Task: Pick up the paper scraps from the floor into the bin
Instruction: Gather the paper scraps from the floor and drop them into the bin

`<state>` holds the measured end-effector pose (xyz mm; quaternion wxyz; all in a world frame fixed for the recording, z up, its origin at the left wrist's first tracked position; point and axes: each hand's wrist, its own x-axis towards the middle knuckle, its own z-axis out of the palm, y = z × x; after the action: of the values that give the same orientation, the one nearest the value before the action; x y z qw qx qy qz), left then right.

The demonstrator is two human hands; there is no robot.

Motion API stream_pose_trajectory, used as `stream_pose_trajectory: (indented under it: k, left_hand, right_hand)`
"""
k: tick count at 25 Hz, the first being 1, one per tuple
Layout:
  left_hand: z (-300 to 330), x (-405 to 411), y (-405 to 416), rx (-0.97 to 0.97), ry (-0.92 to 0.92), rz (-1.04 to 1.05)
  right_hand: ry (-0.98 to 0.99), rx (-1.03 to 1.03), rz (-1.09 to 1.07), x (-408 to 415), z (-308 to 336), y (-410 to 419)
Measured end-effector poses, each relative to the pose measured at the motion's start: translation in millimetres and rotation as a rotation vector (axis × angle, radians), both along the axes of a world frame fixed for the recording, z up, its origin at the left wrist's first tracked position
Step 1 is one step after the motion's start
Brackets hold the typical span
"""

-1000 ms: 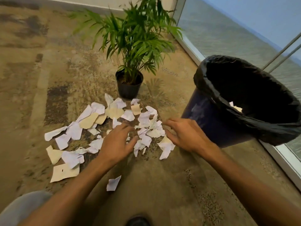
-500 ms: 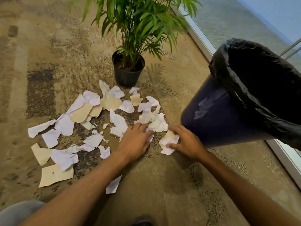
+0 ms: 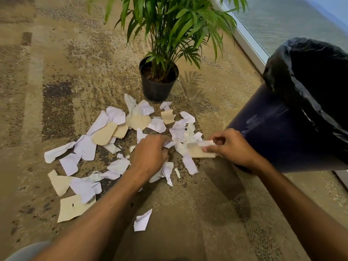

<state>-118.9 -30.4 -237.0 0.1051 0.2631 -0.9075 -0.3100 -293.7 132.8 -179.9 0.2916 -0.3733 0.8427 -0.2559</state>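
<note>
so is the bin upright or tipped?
Tipped. The bin leans with its black-lined mouth angled toward the scraps; its base near the right hand is hidden.

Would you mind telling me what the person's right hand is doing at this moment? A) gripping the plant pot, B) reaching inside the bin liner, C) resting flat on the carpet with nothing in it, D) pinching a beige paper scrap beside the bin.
D: the right hand has fingers and thumb curled on a beige paper scrap just left of the bin.
</note>
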Motion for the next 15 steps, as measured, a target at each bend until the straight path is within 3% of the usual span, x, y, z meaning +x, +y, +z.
stream_pose_trajectory:
  k: [4, 7, 11, 15]
  left_hand:
    - [10, 6, -21, -0.155, 0.009, 0.093]
    - [5, 11, -31, -0.213, -0.087, 0.066]
    - [-8, 18, -34, -0.286, -0.295, 0.013]
    - [-13, 21, -33, -0.228, -0.446, -0.048]
  right_hand:
    - [0.351, -0.152, -0.011, -2, -10, -30]
    - [0.711, -0.066, 0.126, 0, -27, -43]
    - [0.712, 0.165, 0.250, 5, -47, -37]
    - [0.599, 0.345, 0.332, 5, -38, -31]
